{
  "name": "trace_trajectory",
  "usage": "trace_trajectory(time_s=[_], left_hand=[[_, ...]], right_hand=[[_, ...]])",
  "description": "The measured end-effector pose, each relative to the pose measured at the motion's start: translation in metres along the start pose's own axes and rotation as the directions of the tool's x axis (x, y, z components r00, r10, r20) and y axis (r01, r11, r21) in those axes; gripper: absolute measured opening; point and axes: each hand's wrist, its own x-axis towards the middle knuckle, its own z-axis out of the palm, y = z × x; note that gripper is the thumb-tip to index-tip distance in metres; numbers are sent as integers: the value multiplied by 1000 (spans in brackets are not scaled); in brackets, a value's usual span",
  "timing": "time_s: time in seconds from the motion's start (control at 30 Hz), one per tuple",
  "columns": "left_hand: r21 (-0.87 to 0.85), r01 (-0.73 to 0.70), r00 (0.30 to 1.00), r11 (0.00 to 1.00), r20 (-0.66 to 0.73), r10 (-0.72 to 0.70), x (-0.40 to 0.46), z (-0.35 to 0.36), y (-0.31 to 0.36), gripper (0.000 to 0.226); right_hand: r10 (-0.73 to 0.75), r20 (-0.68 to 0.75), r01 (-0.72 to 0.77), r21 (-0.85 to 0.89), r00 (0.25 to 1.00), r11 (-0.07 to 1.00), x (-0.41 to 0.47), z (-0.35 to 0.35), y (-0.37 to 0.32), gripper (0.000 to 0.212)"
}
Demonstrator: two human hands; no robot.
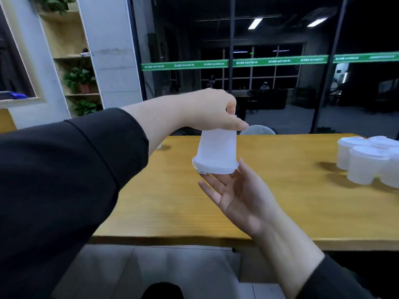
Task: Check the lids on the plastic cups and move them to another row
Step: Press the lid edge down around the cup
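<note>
My left hand (pixel 207 111) has its grip clamped round the base of a translucent plastic cup (pixel 216 152), turned upside down above the desk (pixel 280 190) so its lid (pixel 216 168) faces down. My right hand (pixel 239 195) waits just beneath the cup with fingers spread apart, fingertips at the lid's rim, I judge to test whether it stays sealed. The other lidded cups (pixel 367 160) cluster well to the cup's right on the desk.
</note>
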Motion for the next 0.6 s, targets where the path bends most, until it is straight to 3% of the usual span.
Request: trace_trajectory(time_s=[0.17, 0.3, 0.37, 0.47, 0.6], left_hand=[[-108, 43, 996, 993, -74, -51, 2, 3, 10, 52], [-465, 59, 966, 883, -197, -168, 9, 29, 14, 46], [-656, 59, 935, 753, -228, -272, 13, 54, 18, 40], [-885, 48, 889, 463, -174, -424, 23, 100, 38, 41], [-991, 115, 932, 72, 83, -353, 42, 160, 87, 42]], right_hand=[[-54, -2, 54, -1, 999, 999, -1, -10, -12, 52], [-107, -71, 108, 8, 992, 994, -8, -22, -29, 64], [-144, -119, 148, 23, 982, 989, -11, -29, -44, 65], [-275, -183, 265, -75, 944, 961, -17, -44, -70, 55], [-421, -311, 348, -263, 852, 900, -28, -84, -114, 45]])
